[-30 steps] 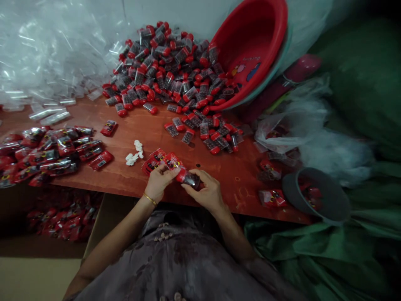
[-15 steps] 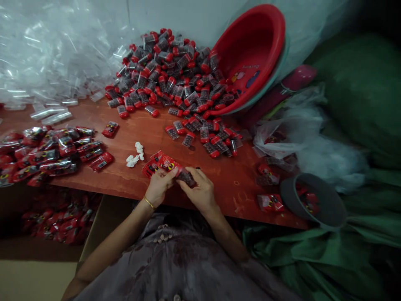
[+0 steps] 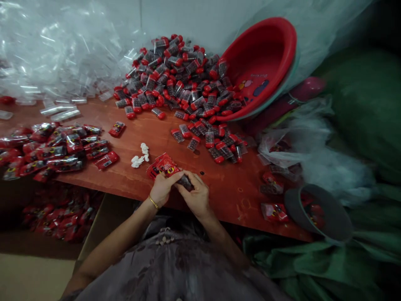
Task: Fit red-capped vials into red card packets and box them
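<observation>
My left hand [image 3: 161, 191] is closed, thumb and fingers pinching a red printed packet [image 3: 166, 164] near the front edge of the table. A small clear container with dark contents [image 3: 186, 182] sits at the packet's right end, and my right hand [image 3: 197, 200] has its thumb and fingers closed around it. How far the container reaches inside the packet is hidden by my fingers. Just left of the packet lies a little heap of small white pieces [image 3: 140, 156]. Farther off is a big pile of similar red-capped containers [image 3: 178, 83].
Filled red packets [image 3: 62, 146] are heaped on the left, above a box of more packets [image 3: 59, 217]. Clear plastic sleeves [image 3: 62, 58] pile up behind. A tilted red basin [image 3: 290, 46] leans at the right, near plastic bags [image 3: 322, 150] and a grey round container [image 3: 294, 209].
The camera view has shifted, so the table scene sits lower and farther right. My right hand has moved left over the table, closer to my left hand, uncovering a dark spot.
</observation>
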A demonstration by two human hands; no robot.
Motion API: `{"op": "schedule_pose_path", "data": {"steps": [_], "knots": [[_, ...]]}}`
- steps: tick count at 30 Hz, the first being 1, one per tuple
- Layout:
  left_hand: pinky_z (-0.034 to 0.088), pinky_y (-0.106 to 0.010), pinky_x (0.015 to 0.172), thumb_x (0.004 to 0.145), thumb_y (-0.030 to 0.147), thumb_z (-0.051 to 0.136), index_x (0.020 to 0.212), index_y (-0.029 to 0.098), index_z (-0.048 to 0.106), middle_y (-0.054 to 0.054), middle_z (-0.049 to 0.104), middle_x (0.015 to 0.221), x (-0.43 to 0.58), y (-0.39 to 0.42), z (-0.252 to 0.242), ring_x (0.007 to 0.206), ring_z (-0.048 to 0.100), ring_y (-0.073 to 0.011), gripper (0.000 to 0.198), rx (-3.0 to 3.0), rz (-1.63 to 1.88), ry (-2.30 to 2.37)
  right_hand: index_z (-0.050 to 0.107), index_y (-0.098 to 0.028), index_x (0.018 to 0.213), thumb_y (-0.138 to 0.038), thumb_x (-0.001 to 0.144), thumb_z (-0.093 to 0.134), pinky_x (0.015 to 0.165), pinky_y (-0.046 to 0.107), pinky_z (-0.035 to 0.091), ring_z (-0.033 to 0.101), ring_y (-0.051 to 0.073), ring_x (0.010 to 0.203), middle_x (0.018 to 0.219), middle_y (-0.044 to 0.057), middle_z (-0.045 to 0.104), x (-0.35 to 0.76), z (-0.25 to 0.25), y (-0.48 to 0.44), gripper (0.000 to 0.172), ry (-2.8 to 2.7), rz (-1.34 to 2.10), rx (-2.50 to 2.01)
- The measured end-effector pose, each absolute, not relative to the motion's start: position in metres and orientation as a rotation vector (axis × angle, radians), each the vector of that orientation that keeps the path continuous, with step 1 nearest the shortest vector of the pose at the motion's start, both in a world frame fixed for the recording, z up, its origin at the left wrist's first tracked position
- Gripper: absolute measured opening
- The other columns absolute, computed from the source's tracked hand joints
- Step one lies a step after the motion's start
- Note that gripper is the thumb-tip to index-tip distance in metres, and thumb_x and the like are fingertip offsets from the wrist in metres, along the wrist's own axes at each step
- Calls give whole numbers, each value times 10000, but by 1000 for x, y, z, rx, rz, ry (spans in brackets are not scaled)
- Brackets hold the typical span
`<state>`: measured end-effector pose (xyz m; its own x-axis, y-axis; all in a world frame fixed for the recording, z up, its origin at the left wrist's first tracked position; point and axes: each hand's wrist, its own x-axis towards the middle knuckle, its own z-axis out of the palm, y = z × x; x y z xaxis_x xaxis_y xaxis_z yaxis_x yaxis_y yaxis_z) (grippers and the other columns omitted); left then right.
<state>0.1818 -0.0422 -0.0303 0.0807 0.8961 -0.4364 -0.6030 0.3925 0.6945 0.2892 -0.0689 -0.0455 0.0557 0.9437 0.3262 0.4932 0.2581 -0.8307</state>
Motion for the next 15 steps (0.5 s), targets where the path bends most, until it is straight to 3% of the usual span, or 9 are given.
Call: {"op": "schedule_pose_path", "data": {"steps": [5,7,10,15], "knots": [[478,-252,664,483,283,844,716,122,693,-19,681,687,170,-36,-28,631,604,-121,320,499,1048,922,620,-220,999,-317,679,722,772,306,519,638,175,825,923,21,679,295,-44,-68,350,-1391,831,-1375],[475,-243,649,506,315,834,746,125,696,-25,680,700,169,-35,-27,646,608,-123,335,491,1064,942,605,-210,1013,-335,721,678,679,284,529,633,147,694,822,7,676,299,-43,-69,326,-1351,984,-1339],[466,-230,602,515,342,830,787,126,692,-30,672,707,173,-39,-28,649,607,-126,373,490,1070,925,605,-195,928,-363,786,598,511,235,495,524,87,450,598,-44,596,301,-40,-71,220,-1248,1191,-1301],[412,-212,474,565,396,799,841,123,672,-20,642,669,182,-50,-27,552,564,-109,409,538,1060,839,594,-188,872,-409,738,636,387,192,415,473,60,378,586,-49,591,294,-35,-69,261,-990,1281,-1236]]}}
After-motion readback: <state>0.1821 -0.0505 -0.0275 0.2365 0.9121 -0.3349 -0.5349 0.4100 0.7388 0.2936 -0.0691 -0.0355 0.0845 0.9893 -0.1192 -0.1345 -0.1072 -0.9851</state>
